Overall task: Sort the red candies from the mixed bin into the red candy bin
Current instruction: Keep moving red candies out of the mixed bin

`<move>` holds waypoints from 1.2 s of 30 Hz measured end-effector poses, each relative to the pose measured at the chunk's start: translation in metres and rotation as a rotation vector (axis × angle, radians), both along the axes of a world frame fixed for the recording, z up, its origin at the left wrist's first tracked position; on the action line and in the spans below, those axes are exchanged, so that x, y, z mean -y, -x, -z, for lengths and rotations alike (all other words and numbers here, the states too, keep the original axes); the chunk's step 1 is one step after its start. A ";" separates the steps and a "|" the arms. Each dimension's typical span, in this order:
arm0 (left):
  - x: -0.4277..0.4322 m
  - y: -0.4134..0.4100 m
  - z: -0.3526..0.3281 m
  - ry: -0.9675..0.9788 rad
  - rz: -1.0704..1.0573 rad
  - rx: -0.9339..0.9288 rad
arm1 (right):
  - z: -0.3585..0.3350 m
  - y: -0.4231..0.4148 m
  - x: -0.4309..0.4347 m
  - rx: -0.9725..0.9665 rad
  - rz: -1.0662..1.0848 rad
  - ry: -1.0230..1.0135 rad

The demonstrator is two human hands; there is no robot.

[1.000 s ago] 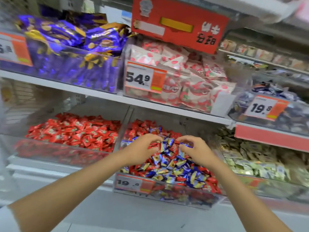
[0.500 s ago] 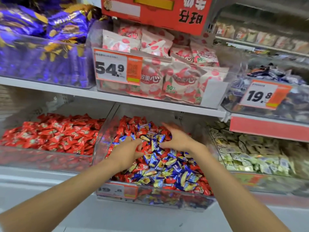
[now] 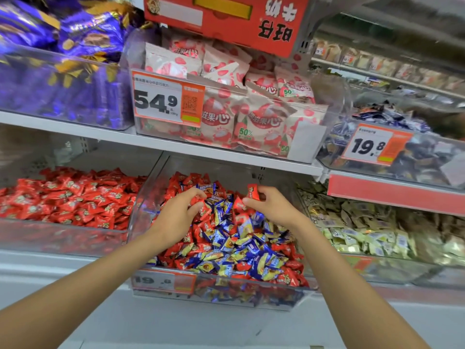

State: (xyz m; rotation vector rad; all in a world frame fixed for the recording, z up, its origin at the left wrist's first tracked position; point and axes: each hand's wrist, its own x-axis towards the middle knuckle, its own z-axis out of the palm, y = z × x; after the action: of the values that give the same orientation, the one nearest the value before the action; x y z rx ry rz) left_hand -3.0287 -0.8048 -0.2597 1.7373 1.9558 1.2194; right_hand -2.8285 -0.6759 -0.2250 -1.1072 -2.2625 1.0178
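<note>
Hands in mixed bin (image 3: 144, 197): left hand (image 3: 178, 216) grips red candies (image 3: 202, 207), right hand (image 3: 273, 209) pinches one.

1. Over the mixed bin (image 3: 141, 197), right hand (image 3: 274, 207) pinches a red candy (image 3: 253, 192).
2. In that bin's pile, left hand (image 3: 178, 217) curls, grip unclear.
3. Left of the mixed bin: red candy bin (image 3: 63, 238).

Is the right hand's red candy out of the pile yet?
Out of the pile: the right hand pinches a red candy raised above the heap, but over the mixed bin.
</note>
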 end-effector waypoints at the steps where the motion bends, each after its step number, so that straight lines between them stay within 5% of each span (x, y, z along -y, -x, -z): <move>1: 0.000 0.000 -0.001 0.001 0.011 0.017 | -0.001 -0.003 0.001 -0.023 0.013 -0.010; 13: -0.008 0.001 0.011 0.041 0.077 0.160 | -0.009 -0.012 0.011 -0.114 0.048 0.095; 22: -0.022 0.009 0.021 0.308 0.082 -0.080 | 0.013 0.014 0.025 0.243 -0.077 -0.148; 26: -0.022 0.007 0.017 0.328 0.051 -0.189 | 0.023 0.021 0.024 0.359 -0.109 -0.102; 36: -0.015 0.005 0.008 0.123 0.076 0.086 | 0.001 0.001 0.019 -0.179 0.015 0.112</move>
State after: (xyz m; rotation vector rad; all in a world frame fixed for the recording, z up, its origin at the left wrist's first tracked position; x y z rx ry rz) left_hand -3.0333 -0.7898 -0.2675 1.6546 1.8569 1.1047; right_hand -2.8299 -0.6944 -0.2261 -1.0312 -2.0755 1.2001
